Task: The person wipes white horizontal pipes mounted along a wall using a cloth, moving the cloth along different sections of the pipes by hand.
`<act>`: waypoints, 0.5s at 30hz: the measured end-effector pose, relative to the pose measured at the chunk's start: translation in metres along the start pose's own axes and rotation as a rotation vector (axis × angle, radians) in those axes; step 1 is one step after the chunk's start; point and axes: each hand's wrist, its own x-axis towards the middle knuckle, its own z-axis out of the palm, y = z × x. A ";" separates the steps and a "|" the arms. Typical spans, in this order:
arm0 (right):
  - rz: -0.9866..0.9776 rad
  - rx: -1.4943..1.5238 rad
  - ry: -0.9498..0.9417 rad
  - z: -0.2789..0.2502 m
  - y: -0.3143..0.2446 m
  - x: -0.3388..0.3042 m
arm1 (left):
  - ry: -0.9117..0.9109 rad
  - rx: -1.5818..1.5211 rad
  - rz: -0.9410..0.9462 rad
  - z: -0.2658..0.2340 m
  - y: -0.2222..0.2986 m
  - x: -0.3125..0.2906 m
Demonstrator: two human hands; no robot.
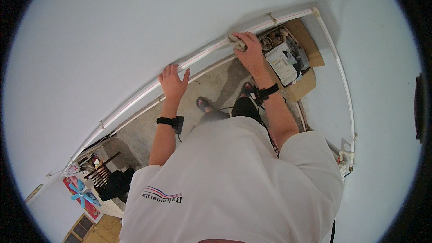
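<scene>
Beyond a white T-shirt (pixel 234 175), the left hand (pixel 173 84) rests, grip wide, on a red-striped pipe (pixel 204 55), seemingly for balance; the right hand (pixel 250 50) holds a bunched rag (pixel 237 41) against it.

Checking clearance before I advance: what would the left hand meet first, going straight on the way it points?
The left hand seems to rest on the white pipe; straight on past that, the pale wall would likely come first, though the gap is hard to judge.
</scene>
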 end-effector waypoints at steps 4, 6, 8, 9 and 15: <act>0.078 0.089 -0.110 0.017 -0.035 -0.009 | -0.048 -0.022 0.006 -0.006 -0.005 -0.002; 0.085 0.114 -0.160 0.027 -0.048 -0.014 | -0.120 -0.081 0.024 -0.007 -0.014 -0.005; 0.030 0.094 -0.181 0.044 -0.052 -0.025 | -0.143 -0.120 0.004 -0.014 -0.017 -0.006; 0.020 0.113 -0.214 0.046 -0.059 -0.026 | -0.144 -0.131 0.012 -0.018 -0.020 -0.007; -0.077 0.147 -0.201 0.090 -0.095 -0.046 | -0.131 -0.114 -0.021 -0.034 -0.076 -0.031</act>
